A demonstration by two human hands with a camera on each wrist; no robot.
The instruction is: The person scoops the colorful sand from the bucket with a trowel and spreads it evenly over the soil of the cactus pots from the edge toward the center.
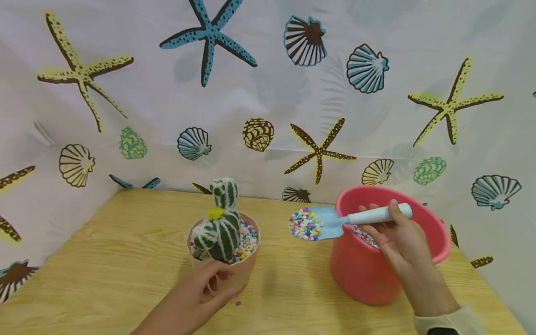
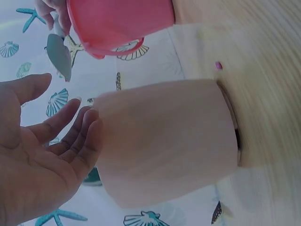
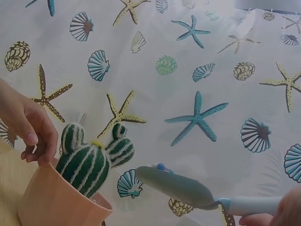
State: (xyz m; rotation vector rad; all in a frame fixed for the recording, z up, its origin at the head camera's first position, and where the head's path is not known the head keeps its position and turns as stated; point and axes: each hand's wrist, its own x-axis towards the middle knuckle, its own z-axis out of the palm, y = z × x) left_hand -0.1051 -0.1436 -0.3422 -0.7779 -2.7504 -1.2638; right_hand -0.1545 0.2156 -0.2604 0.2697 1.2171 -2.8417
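My right hand (image 1: pixel 404 244) grips the white handle of a light blue toy shovel (image 1: pixel 331 223), level over the left rim of a pink bucket (image 1: pixel 364 274). Small multicoloured pebbles (image 1: pixel 304 224) are heaped in its blade. More pebbles show inside the bucket, partly hidden by my hand. To the left stands a peach flower pot (image 1: pixel 247 274) with a green toy cactus (image 1: pixel 222 232), white fuzz and a yellow flower on it, set in similar pebbles. Loosely bent fingers of my left hand (image 2: pixel 42 150) touch the pot's near rim, thumb held apart from it.
One pink pebble (image 1: pixel 238 303) lies on the wooden table (image 1: pixel 104 260) in front of the pot. Behind the table hangs a white cloth (image 1: pixel 259 93) printed with starfish and shells. The bucket's handle (image 2: pixel 124 51) hangs at its side.
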